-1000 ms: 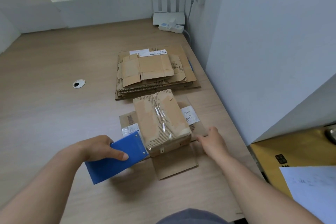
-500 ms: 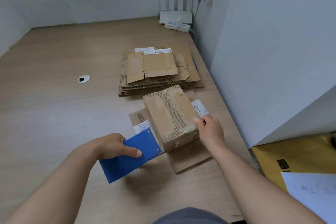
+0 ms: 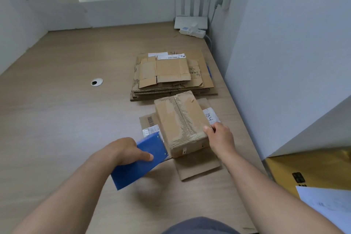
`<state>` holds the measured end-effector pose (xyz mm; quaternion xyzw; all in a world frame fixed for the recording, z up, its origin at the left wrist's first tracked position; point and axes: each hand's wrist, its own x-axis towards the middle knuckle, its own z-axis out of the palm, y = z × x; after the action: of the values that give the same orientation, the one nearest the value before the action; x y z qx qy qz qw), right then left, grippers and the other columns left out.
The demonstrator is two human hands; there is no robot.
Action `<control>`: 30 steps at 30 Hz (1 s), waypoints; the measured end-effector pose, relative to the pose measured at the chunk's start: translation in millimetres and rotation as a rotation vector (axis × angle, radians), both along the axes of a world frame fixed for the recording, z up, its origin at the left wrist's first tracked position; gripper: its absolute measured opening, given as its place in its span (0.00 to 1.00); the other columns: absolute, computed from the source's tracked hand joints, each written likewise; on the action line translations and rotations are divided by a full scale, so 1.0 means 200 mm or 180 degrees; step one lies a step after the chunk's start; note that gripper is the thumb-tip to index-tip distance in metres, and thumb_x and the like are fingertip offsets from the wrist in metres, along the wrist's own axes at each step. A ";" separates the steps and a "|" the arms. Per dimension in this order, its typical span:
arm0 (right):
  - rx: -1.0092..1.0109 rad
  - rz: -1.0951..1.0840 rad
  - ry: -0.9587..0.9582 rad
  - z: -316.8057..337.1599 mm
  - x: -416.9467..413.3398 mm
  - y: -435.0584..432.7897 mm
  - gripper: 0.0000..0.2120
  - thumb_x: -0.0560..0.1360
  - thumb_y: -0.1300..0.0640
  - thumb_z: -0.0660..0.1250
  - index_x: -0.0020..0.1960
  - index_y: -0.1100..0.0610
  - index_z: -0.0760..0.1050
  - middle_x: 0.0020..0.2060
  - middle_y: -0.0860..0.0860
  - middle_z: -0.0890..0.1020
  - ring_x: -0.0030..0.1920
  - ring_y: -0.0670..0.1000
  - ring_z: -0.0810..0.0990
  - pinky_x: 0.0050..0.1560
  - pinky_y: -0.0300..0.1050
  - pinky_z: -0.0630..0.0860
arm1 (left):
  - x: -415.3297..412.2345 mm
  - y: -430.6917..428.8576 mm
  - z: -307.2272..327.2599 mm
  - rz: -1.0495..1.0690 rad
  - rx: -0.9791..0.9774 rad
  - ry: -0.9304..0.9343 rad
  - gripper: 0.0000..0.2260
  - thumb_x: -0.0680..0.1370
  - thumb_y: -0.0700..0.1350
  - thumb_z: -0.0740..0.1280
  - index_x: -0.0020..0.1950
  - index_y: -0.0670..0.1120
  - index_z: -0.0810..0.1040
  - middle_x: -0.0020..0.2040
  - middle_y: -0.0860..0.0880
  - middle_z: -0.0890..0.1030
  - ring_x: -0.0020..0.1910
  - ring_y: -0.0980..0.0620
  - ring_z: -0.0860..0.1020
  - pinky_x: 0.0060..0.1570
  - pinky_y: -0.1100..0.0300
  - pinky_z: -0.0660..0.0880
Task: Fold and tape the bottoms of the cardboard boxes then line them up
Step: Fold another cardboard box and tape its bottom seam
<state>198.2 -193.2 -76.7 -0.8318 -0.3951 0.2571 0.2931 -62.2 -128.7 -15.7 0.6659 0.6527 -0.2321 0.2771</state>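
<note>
At the right side of the table (image 3: pixel 57 119), by the wall, all the work is laid out. A stack (image 3: pixel 171 74) of flat boxes is left unfolded at the far side, so most of the job is judged to be ahead. The box (image 3: pixel 180 119) is set just in front of the stack, near it but apart, bottom up, w/ its open flaps spread flat on the table beneath. Clear tape is seen along the centre seam and down the near end, so fold-and-tape on this box is judged done or nearly so; lining up is left. The long axis is run near-to-far, along the seam; the far end is pointed at the stack, skewed a little left. The next move is judged to call for a lift or slide to a row spot, w/ the splayed flaps kept from catching. A blue tool (image 3: pixel 140 161) is held beside the box's near left corner; contact can't be told. The L hand (image 3: pixel 123 150) is wrapped round the tool, thumb on top. The R hand (image 3: pixel 220 138) is closed on the box's near right edge
</note>
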 end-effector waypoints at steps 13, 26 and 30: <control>-0.0006 0.0093 -0.0047 0.00 -0.06 -0.01 0.13 0.77 0.50 0.61 0.39 0.59 0.72 0.44 0.56 0.78 0.43 0.55 0.75 0.39 0.46 0.68 | -0.30 -0.06 -0.10 -0.0052 0.1712 0.0789 0.16 0.76 0.58 0.59 0.51 0.46 0.67 0.39 0.52 0.74 0.38 0.51 0.74 0.33 0.60 0.66; -0.0126 0.0249 -0.0166 0.01 -0.07 0.00 0.15 0.76 0.49 0.62 0.37 0.59 0.72 0.41 0.55 0.78 0.42 0.55 0.75 0.37 0.45 0.67 | 0.22 -0.37 -0.18 0.0378 0.1746 -0.2274 0.26 0.82 0.51 0.56 0.76 0.43 0.55 0.74 0.55 0.59 0.73 0.55 0.57 0.72 0.58 0.55; -0.0080 0.0297 -0.0188 0.01 -0.07 -0.01 0.17 0.76 0.48 0.61 0.33 0.57 0.66 0.40 0.56 0.77 0.39 0.55 0.72 0.34 0.45 0.64 | 0.47 -0.38 -0.26 0.1122 0.1306 -0.2671 0.30 0.83 0.52 0.51 0.78 0.43 0.39 0.79 0.48 0.42 0.77 0.55 0.42 0.72 0.65 0.41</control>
<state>185.0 -194.3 -75.2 -0.8233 -0.4387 0.2508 0.2584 31.7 -205.3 -67.2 0.6222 0.6197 0.2394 0.4142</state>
